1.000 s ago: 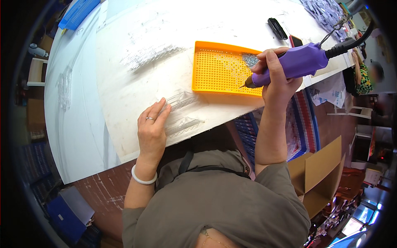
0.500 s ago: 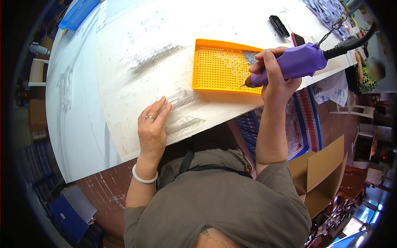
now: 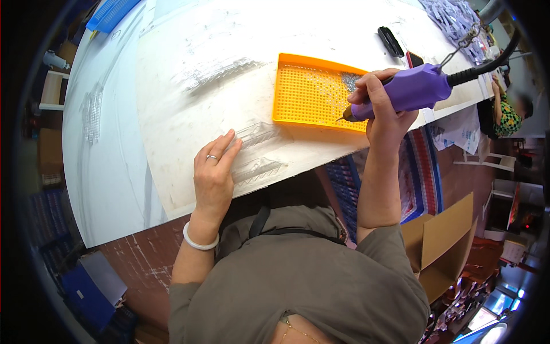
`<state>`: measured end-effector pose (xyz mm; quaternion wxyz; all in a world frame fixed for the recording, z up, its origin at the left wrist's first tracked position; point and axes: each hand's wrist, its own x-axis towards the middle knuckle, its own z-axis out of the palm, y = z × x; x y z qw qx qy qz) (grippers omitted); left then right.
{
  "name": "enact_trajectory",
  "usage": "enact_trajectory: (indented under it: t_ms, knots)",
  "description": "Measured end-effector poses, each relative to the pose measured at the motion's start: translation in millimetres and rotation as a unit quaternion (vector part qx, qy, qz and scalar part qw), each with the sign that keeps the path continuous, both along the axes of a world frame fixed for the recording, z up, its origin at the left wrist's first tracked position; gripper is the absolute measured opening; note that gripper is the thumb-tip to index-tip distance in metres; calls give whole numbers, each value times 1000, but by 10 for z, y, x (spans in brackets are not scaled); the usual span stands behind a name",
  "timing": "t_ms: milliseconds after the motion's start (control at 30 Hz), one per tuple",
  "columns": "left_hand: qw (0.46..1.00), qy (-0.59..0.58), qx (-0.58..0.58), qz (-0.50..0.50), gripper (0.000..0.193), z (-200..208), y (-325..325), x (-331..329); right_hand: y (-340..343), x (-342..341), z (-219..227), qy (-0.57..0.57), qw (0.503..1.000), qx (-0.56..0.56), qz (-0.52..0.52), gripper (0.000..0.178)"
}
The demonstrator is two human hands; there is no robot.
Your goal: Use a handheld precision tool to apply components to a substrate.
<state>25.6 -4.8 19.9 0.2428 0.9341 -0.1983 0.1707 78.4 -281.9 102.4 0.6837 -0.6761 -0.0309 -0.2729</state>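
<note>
My right hand [image 3: 385, 114] is wrapped round a purple electric screwdriver [image 3: 417, 89], which hangs from a hook and a black cable. Its thin bit points left and down, over the near right part of a shallow yellow perforated basket [image 3: 298, 94]. Small silvery metal pieces [image 3: 350, 80], too small to make out, lie heaped in the basket's far right corner. My left hand [image 3: 213, 175] rests on the table with fingers stretched out. By its fingertips lies a clear plastic piece with a ridged edge [image 3: 259, 135]; a similar strip [image 3: 258, 170] sits nearer the table edge.
More clear plastic [image 3: 220, 74] lies beyond my left hand on the white table [image 3: 172, 143]. A black case [image 3: 390, 42] is behind the basket, a blue basket [image 3: 112, 14] at far left. An open cardboard box [image 3: 438, 243] stands below right. Another person [image 3: 507, 117] is at far right.
The view has shifted slightly, so the table and basket sit a little further right in it. Both hands keep nearly the same pose, and the screwdriver is still over the basket.
</note>
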Motion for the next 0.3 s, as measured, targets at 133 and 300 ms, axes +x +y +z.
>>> enact_trajectory:
  t_ms: [133, 300]
  knots:
    - [1000, -3, -10, 2, 35, -6, 36, -10, 74, -4, 137, -61, 997, 41, 23, 2]
    - [1000, -12, -5, -4, 35, -52, 33, -29, 381, 80, 311, -187, 970, 71, 137, 11]
